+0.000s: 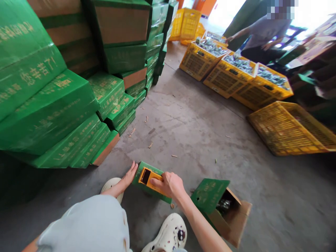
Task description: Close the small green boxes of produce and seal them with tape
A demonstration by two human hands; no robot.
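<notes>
A narrow green cardboard box [154, 196] stands on the floor between my feet, its top closed. My left hand [130, 174] lies flat against the box's left end, fingers stretched out. In my right hand [172, 183] is a yellow hand tool [144, 176] with a dark opening, like a carton stapler; it rests on the box top. How its underside meets the cardboard is hidden. To the right, a second green box [210, 196] has its flaps up, with something dark and shiny inside [224, 205].
Stacked green cartons [70, 108] rise on the left. Yellow crates [202, 63] full of small greyish pieces stand at the upper right, near a person [267, 35]. A yellow crate [283, 129] lies tilted at right. Scraps litter the concrete floor [189, 129]. White clogs [170, 231] are on my feet.
</notes>
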